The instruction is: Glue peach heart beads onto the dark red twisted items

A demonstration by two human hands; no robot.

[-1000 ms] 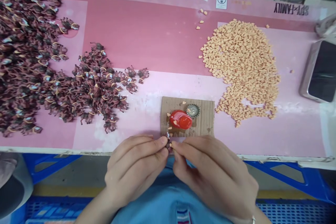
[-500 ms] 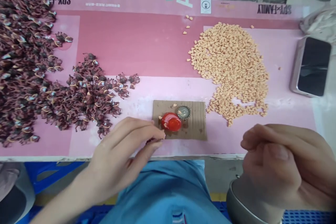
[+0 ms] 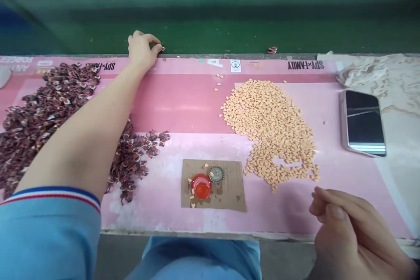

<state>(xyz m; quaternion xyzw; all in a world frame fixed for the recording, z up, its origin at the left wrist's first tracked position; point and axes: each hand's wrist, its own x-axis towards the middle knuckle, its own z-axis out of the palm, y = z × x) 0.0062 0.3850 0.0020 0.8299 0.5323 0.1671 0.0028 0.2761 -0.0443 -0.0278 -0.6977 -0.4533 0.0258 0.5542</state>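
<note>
My left hand is stretched to the far edge of the table, thumb and fingers pinched on a small brown figurine, mostly hidden by the fingertips. Closed at the front right is my right hand; whatever its fingers hold cannot be made out. Between the hands, a cardboard piece bears a red cap-like dish, a metal bottle cap and a few tan bits. Beyond my right hand spreads a heap of small tan pieces. Under my left forearm lies a pile of brown figurines.
A green surface runs behind the table, with another small brown figurine at its near edge. At the right are a phone and crumpled white plastic. Pink printed sheeting covers the tabletop.
My left hand has gone from beside the red dish to the table's far edge, carrying the small figurine. My right hand stays closed at the front right. The view has tilted up.
</note>
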